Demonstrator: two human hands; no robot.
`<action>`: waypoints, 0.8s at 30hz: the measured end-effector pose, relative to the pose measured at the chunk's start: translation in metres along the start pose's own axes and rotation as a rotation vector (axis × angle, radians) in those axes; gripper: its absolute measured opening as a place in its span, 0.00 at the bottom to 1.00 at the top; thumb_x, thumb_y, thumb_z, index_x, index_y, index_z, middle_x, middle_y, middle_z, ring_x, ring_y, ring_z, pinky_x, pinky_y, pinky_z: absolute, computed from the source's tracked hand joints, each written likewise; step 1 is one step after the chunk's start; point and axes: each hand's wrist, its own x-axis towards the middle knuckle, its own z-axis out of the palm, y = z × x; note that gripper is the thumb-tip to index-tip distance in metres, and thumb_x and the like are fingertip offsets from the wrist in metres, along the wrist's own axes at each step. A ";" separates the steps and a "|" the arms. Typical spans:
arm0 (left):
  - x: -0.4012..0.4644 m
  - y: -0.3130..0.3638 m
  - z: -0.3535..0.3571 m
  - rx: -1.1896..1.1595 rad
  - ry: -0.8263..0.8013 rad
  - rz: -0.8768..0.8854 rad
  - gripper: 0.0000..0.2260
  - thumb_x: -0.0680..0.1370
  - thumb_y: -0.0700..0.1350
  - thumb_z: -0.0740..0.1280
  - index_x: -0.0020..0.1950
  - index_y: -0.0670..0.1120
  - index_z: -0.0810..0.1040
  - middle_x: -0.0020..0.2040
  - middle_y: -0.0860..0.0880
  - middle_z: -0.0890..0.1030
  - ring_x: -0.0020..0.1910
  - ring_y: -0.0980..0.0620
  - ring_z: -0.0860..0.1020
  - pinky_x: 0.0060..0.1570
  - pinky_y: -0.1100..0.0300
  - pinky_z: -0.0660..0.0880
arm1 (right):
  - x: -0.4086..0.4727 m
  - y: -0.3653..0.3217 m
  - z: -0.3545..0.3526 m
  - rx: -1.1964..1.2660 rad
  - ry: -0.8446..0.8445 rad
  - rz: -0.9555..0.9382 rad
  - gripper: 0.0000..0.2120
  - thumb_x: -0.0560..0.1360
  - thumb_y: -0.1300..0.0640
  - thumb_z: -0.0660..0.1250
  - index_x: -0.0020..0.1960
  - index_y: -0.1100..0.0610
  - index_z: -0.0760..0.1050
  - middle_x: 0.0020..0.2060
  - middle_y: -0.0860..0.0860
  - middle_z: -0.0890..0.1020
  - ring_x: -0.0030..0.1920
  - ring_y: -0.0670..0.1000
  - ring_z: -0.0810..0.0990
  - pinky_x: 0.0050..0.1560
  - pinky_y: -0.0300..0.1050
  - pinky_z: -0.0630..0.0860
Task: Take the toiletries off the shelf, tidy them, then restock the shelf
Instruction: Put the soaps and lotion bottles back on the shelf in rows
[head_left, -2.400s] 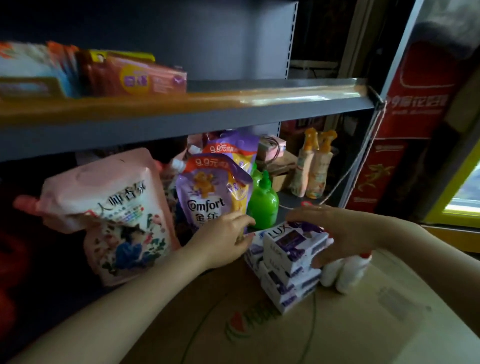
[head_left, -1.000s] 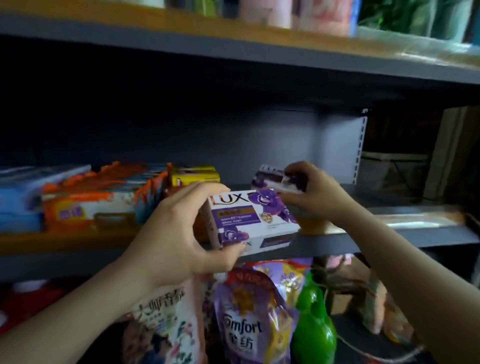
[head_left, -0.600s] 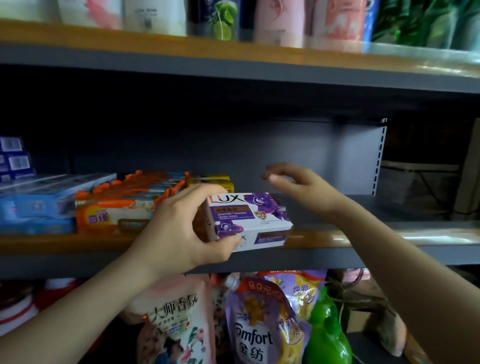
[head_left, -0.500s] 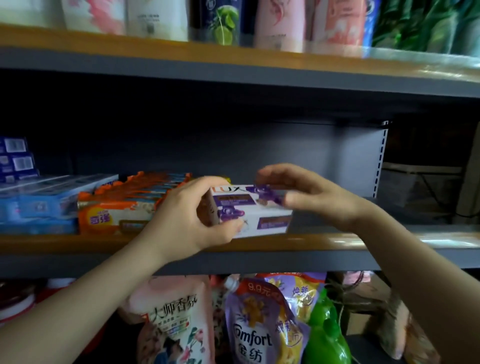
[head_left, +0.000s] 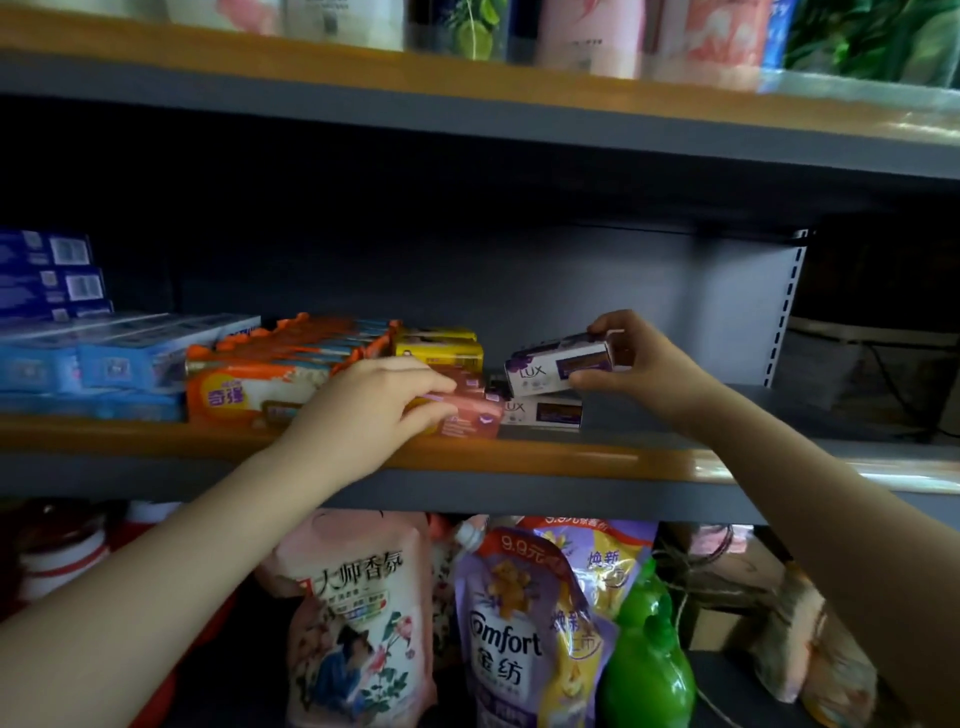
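A Lux soap box being set onto the shelf stack

The upper Lux soap box (head_left: 558, 364) is pinched at its right end by the right hand (head_left: 641, 364), just above a second Lux box (head_left: 545, 413) lying on the middle shelf (head_left: 597, 460). The fingers of the left hand (head_left: 374, 405) are curled on a pink soap box (head_left: 467, 418) to the left. The carton is judged light and stiff, with slick, crushable faces; it is best held by its short ends.

green bottle (head_left: 647, 654) beside refill pouches (head_left: 519, 623)
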 end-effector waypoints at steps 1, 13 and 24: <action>0.000 0.002 0.000 0.009 0.004 -0.007 0.14 0.75 0.51 0.66 0.59 0.48 0.80 0.56 0.50 0.80 0.55 0.51 0.77 0.55 0.58 0.70 | 0.003 0.001 0.002 -0.004 -0.029 0.033 0.25 0.66 0.58 0.76 0.56 0.52 0.66 0.49 0.51 0.79 0.47 0.48 0.81 0.48 0.42 0.80; 0.006 0.002 0.003 0.094 0.053 -0.038 0.14 0.74 0.53 0.66 0.54 0.48 0.82 0.53 0.51 0.82 0.52 0.50 0.78 0.49 0.56 0.73 | 0.030 -0.007 0.035 -0.856 -0.070 -0.128 0.28 0.67 0.49 0.74 0.62 0.52 0.66 0.59 0.52 0.73 0.59 0.54 0.72 0.57 0.54 0.76; 0.002 0.001 0.006 0.053 0.069 -0.057 0.14 0.74 0.53 0.67 0.55 0.48 0.82 0.54 0.52 0.81 0.52 0.50 0.78 0.49 0.56 0.74 | 0.019 -0.013 0.000 -0.263 -0.182 -0.093 0.19 0.68 0.53 0.74 0.54 0.51 0.69 0.49 0.50 0.79 0.48 0.50 0.79 0.49 0.45 0.77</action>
